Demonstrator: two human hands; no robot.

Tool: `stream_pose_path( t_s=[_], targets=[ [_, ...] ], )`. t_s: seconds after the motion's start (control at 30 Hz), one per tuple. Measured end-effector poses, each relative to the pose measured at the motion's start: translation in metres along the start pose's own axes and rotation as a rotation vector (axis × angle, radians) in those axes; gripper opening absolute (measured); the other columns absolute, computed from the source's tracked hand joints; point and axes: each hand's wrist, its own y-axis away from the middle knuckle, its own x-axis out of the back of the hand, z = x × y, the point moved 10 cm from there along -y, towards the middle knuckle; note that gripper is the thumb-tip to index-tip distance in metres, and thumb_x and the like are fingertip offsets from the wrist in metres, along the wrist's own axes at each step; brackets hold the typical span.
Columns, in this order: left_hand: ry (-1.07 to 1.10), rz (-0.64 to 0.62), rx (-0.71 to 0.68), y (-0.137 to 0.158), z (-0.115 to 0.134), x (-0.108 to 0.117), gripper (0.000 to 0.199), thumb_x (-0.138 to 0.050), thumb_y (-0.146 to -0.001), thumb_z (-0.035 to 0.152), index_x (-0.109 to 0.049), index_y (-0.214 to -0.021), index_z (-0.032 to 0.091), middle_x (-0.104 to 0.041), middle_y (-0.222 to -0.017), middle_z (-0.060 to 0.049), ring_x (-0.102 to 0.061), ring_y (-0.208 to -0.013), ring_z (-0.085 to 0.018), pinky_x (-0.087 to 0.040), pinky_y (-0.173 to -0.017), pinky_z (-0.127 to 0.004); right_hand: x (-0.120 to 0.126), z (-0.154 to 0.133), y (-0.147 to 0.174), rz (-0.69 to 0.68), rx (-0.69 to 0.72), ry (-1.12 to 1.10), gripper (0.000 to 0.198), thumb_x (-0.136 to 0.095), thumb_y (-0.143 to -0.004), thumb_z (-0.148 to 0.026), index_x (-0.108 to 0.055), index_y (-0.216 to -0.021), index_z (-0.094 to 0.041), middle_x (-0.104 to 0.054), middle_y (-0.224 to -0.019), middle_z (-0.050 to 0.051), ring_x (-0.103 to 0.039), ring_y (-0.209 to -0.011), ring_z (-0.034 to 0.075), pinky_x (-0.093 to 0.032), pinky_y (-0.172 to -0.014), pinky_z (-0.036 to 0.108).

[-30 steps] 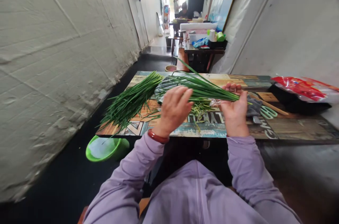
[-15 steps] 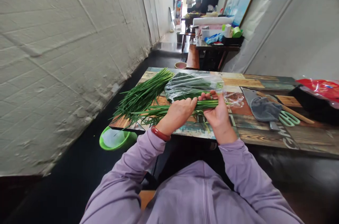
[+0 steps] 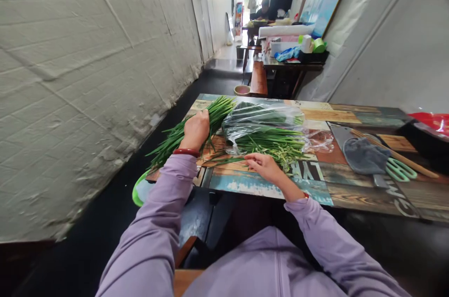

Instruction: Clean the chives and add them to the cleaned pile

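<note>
My left hand (image 3: 196, 129) is closed around green chives at the pile (image 3: 220, 107) on the table's left end. Long chive leaves stick out on both sides of the fist. Lower and to the right, my right hand (image 3: 264, 167) has its fingertips together on a few loose chive leaves (image 3: 228, 161) trailing left over the table. Behind it lie more chives (image 3: 270, 140), with pale trimmed bits (image 3: 287, 159) at their right end. A clear plastic bag (image 3: 263, 117) with greens inside lies just beyond them.
On the table's right side lie a cleaver (image 3: 338, 135), a grey cloth (image 3: 366, 154), green-handled scissors (image 3: 401, 170) and wooden chopsticks (image 3: 421, 163). A black container (image 3: 426, 140) stands at the right. A green bin (image 3: 138, 191) is below the left edge. Two people (image 3: 261, 7) are far back.
The chives held between both hands are no longer there. My left hand has moved left and up onto the pile; my right hand has dropped down and left to loose leaves.
</note>
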Motion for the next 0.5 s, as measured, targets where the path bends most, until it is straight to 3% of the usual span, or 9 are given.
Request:
stream_pose_path(
  t_s=[0.2, 0.37, 0.5],
  targets=[
    [0.081, 0.025, 0.100, -0.032, -0.004, -0.033, 0.054, -0.046, -0.094, 0.028, -0.042, -0.143, 0.003, -0.060, -0.126, -0.026, -0.059, -0.117, -0.037, -0.048, -0.094, -0.045, 0.001, -0.011, 0.003, 0.069, 0.143, 0.270, 0.023, -0.058, -0.089, -0.030, -0.074, -0.101, -0.018, -0.076, -0.093, 0.007, -0.071, -0.082, 0.018, -0.056, -0.076, 0.032],
    [0.131, 0.092, 0.066, -0.030, 0.004, -0.060, 0.081, -0.060, -0.087, 0.049, -0.036, -0.148, 0.000, -0.036, -0.153, -0.029, -0.033, -0.142, -0.041, -0.024, -0.117, -0.054, -0.003, -0.019, 0.005, 0.062, 0.178, 0.324, 0.021, -0.056, -0.091, -0.026, -0.073, -0.100, -0.019, -0.075, -0.094, 0.007, -0.070, -0.085, 0.017, -0.054, -0.077, 0.030],
    [0.156, 0.104, 0.043, -0.025, 0.005, -0.067, 0.095, -0.065, -0.083, 0.052, -0.025, -0.154, 0.004, -0.022, -0.161, -0.027, -0.023, -0.149, -0.041, -0.014, -0.121, -0.055, -0.004, -0.020, 0.006, 0.055, 0.180, 0.317, 0.019, -0.056, -0.092, -0.025, -0.073, -0.099, -0.019, -0.074, -0.092, 0.006, -0.069, -0.083, 0.017, -0.053, -0.076, 0.029]
  ],
)
